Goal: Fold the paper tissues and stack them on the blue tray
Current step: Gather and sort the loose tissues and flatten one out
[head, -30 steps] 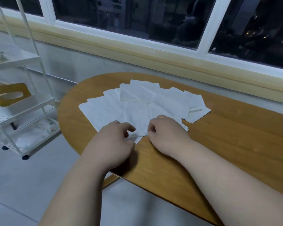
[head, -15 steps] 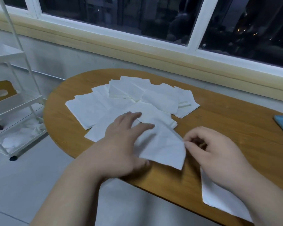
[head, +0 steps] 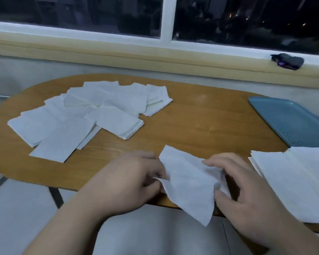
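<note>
The left hand [head: 134,178] and the right hand [head: 247,194] each pinch a side of one tissue [head: 189,183] at the near edge of the table [head: 201,124], with the blue tray [head: 291,118] far right.

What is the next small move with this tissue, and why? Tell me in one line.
Probably lay the tissue flat on the table and fold one side over to the other. The left hand and right hand each pinch a side of it, and it sags loose and rumpled over the table's near edge, not yet creased flat.
</note>
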Available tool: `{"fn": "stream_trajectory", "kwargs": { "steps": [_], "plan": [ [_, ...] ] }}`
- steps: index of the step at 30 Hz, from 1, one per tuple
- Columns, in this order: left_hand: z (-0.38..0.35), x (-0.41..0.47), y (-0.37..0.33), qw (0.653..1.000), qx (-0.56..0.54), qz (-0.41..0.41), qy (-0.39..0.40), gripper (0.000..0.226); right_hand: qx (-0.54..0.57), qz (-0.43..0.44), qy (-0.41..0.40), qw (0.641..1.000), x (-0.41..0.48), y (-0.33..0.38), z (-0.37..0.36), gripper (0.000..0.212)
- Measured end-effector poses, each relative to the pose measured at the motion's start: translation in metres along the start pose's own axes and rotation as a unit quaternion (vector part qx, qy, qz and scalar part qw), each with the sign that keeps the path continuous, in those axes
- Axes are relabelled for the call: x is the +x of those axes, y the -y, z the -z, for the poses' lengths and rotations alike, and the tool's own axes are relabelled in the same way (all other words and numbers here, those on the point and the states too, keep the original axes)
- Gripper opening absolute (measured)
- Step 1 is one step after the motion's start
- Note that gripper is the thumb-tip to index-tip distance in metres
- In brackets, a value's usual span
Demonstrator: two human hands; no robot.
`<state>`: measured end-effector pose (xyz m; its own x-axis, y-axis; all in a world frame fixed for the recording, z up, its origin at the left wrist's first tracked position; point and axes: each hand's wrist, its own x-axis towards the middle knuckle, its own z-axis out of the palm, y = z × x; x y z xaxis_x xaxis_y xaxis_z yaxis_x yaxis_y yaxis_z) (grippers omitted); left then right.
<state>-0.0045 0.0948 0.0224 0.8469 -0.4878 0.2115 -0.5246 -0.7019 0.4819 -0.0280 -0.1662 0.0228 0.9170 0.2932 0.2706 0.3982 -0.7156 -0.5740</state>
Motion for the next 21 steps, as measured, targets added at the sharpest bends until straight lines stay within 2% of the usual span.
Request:
{"fn": "stream_trajectory", "kwargs": {
  "steps": [3,5,9,11,14,16,19,21],
  "plan": [
    [-0.005,0.003,-0.018,1.000,0.017,-0.010,0.015,0.009,-0.023,0.061,0.062,0.996,-0.017,-0.010,0.007,0.065],
    [-0.009,0.006,-0.026,1.000,0.014,-0.006,0.016,0.006,-0.034,0.076,0.090,0.992,-0.023,-0.018,0.011,0.068],
    [-0.015,0.013,-0.035,0.999,0.030,0.005,0.020,0.030,-0.038,0.087,0.042,0.995,-0.023,-0.028,0.017,0.049],
    [-0.015,0.017,-0.040,1.000,0.016,0.008,0.023,0.023,-0.020,0.090,0.021,0.995,-0.025,-0.029,0.024,0.042],
    [-0.016,0.024,-0.047,0.999,-0.028,0.017,0.022,0.007,-0.009,0.096,0.024,0.995,-0.031,-0.029,0.033,0.044],
    [-0.019,0.030,-0.048,0.999,-0.045,0.018,0.023,0.010,0.000,0.097,0.013,0.995,-0.032,-0.031,0.031,0.044],
    [-0.023,0.036,-0.048,0.997,-0.064,0.022,0.026,0.012,0.012,0.080,-0.062,0.995,-0.032,-0.035,0.025,0.031],
    [-0.024,0.038,-0.047,0.995,-0.094,0.031,0.025,0.009,0.039,0.038,-0.107,0.993,-0.033,-0.035,0.025,0.030]
  ]
}}
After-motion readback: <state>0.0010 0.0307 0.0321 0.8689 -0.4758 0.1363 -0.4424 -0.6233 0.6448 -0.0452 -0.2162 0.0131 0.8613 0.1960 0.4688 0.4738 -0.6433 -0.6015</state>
